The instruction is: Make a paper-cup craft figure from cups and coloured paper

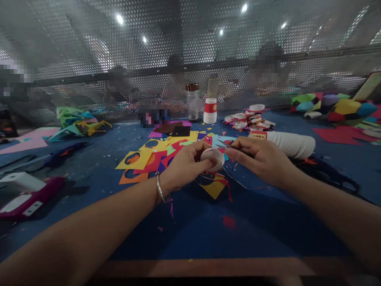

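At nine o'clock from the right hand (259,159), gripping what seem scissors (220,143), the left hand (187,162) pinches a white round piece (216,156).

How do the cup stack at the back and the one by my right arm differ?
Pose: the back stack stands mouth-down, while the right stack lies on its side.
Length: the back stack is short; the right stack is much longer.
Look: the back stack shows a broad red band, but the right stack shows mostly white rims, with red and yellow only at its left end.
Both are nested, white-rimmed cups.
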A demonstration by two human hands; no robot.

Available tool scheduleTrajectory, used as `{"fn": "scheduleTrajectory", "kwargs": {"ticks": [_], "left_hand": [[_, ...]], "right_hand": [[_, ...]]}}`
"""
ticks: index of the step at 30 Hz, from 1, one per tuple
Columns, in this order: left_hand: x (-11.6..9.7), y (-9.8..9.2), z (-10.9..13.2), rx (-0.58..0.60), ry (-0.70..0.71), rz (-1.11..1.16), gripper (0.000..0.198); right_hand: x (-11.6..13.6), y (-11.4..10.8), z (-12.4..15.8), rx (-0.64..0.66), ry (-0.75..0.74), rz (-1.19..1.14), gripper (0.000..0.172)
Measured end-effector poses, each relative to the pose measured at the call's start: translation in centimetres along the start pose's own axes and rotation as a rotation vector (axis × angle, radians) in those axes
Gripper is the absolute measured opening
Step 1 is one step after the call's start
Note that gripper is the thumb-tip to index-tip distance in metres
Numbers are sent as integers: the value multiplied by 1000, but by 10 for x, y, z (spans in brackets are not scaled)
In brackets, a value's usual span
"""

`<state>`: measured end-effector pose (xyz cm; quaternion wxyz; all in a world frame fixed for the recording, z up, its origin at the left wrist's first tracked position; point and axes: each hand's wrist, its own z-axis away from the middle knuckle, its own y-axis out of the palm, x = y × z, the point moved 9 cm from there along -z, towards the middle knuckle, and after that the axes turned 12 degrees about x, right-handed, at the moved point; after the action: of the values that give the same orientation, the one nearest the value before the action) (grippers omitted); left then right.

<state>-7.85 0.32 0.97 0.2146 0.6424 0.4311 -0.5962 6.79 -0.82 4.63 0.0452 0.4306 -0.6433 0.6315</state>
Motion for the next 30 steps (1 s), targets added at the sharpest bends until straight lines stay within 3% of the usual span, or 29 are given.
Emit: {"fn": "scheduleTrajectory", "kwargs": {"ticks": [5,15,21,30], "left_hand": [[1,-8,2,-89,-7,-5,23],[4,-8,7,-233,23,361,44],[5,2,7,-159,2,520,50],[11,16,6,53,-109,495,41]], "right_hand": [[-15,1,-4,-11,75,-179,65],[-12,19,-8,95,52,-352,56],[-12,22,-7,94,20,-409,49],[-19,21,-6,112,83,-510,45]]}}
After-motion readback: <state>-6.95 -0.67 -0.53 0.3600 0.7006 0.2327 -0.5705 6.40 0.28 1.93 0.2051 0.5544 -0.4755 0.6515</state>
